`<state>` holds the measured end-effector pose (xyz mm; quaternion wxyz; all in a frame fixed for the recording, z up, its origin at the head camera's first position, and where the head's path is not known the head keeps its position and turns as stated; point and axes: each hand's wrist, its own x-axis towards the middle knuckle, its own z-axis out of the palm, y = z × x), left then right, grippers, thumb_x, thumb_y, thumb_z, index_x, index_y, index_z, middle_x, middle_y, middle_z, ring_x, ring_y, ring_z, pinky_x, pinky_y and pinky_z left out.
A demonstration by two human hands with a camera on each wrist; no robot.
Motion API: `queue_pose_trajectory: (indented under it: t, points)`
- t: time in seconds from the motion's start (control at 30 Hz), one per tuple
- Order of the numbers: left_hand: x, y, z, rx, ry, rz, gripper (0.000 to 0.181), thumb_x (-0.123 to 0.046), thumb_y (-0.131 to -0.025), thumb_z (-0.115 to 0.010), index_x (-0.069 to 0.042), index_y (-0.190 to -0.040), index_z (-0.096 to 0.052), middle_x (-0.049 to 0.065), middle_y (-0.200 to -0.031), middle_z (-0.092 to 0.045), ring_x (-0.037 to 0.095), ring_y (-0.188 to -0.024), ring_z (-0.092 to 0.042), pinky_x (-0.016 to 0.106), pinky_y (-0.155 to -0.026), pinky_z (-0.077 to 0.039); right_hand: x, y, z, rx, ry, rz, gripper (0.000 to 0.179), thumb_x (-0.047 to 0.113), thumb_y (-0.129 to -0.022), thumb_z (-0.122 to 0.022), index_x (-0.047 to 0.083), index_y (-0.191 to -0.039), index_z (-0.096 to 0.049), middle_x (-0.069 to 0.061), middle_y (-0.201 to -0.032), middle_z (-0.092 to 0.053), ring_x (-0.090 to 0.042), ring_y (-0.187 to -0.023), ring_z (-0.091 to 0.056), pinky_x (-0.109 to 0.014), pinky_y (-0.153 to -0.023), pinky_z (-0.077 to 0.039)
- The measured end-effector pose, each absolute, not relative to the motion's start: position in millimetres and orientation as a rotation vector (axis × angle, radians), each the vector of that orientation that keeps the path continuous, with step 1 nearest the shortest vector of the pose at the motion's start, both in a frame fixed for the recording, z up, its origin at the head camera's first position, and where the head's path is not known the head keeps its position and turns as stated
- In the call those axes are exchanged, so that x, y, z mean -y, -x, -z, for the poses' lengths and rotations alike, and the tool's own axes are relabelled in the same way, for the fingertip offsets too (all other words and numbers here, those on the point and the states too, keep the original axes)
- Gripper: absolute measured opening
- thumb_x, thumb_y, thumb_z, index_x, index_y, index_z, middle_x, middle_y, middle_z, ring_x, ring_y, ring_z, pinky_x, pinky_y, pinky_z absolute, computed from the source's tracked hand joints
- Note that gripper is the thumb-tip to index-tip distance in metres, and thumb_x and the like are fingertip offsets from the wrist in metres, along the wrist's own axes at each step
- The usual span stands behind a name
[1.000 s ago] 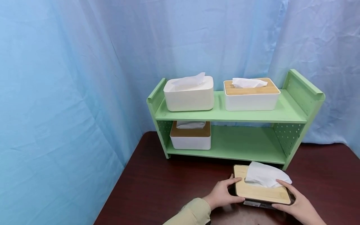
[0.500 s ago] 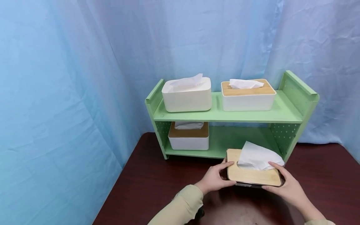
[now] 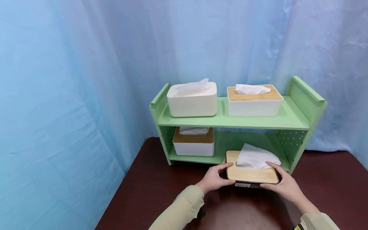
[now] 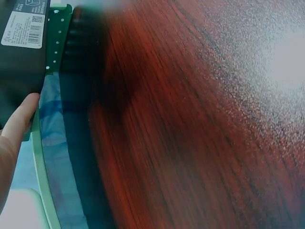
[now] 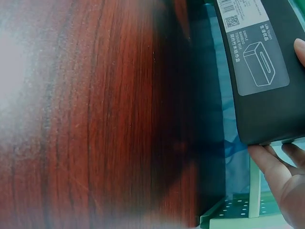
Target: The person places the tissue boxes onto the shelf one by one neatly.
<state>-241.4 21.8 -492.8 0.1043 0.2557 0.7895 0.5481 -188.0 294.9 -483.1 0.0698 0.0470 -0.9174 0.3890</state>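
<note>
A black tissue box [image 3: 250, 175] with a pale wooden lid and a white tissue sticking out is held between both hands, in front of the lower shelf's right part. My left hand [image 3: 215, 177] grips its left end, thumb and fingers at the corners. At the opposite end my right hand [image 3: 287, 187] grips the box, one finger near the tissue [image 3: 256, 157]. In the right wrist view the black box side [image 5: 271, 109] carries a printed label, and fingers touch its end. The left wrist view shows the same black box [image 4: 24, 67] with a finger against it.
On the green two-tier rack [image 3: 258, 123], a white tissue box [image 3: 192, 104] and a wood-topped white one [image 3: 255, 108] stand above. Another wood-topped box [image 3: 194, 148] sits at lower left. The rack stands on a dark red-brown table [image 3: 138, 198], with a blue curtain [image 3: 129, 64] behind.
Both hands have carried the black tissue box up and leftward in the head view, from the table front toward the lower shelf. The boxes on the rack have not moved on it.
</note>
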Motion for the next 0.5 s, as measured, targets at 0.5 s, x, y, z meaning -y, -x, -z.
queue_pose_trajectory:
  t: [0.5]
  points:
    - [-22, 250, 488, -2.386, -0.707, -1.579, 0.055, -0.020, -0.081, -0.075, -0.023, -0.133, -0.056, 0.012, -0.149, -0.037, 0.023, -0.132, -0.045, 0.021, -0.096, -0.045, -306, 198, 476, 2.782, -0.214, -1.351, 0.084, 0.028, -0.077, -0.079, 0.004, -0.144, -0.034, -0.028, -0.138, -0.038, -0.008, -0.104, -0.057, -0.022, -0.067, -0.049]
